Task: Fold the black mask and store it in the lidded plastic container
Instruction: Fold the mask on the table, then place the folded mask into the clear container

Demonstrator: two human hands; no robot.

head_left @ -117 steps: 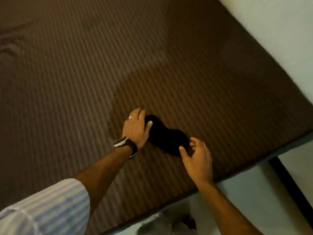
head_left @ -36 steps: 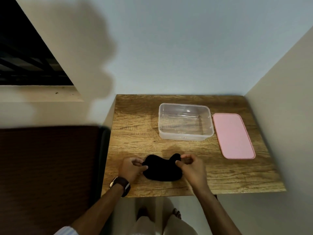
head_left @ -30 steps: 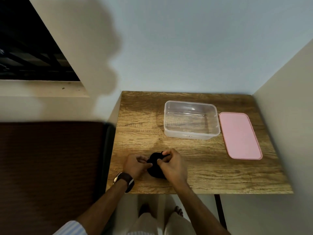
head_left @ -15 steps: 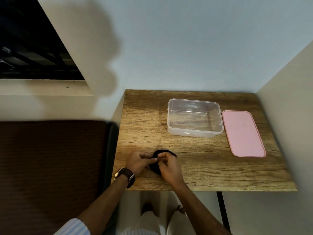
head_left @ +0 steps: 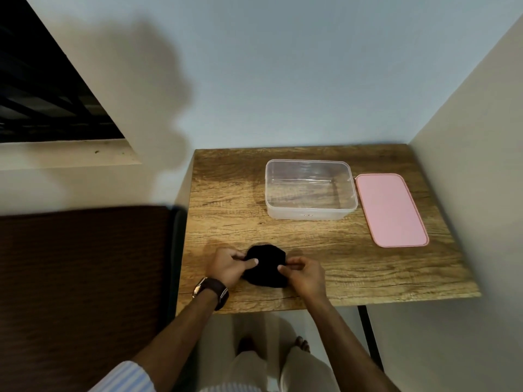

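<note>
Left hand (head_left: pixel 226 267): lower centre of the frame, watch on the wrist. Your thumb and fingers are pinched closed on the left edge of the black mask (head_left: pixel 266 265), thumb tip lying on top of the cloth.

Right hand (head_left: pixel 304 274): just right of the mask, fingers curled in, thumb and forefinger nipped together on its right edge.

Black mask: 1 item, lying between your 2 hands and touching both. It rests on the wooden table (head_left: pixel 353 264) near the front edge and looks like a compact rounded bundle, which suggests the fold is made or nearly made.

Plastic container (head_left: pixel 310 190): 1 item, clear, open, nothing visible inside. It sits above and to the right of your hands, toward the back of the table and well apart from the mask.

Pink lid (head_left: pixel 392 209): 1 item, flat on the table just beside the container's right wall, not fitted.

Status, as judged: folding close to done. Still left for you: lift the mask, carry it up and right into the container, fit the lid.
</note>
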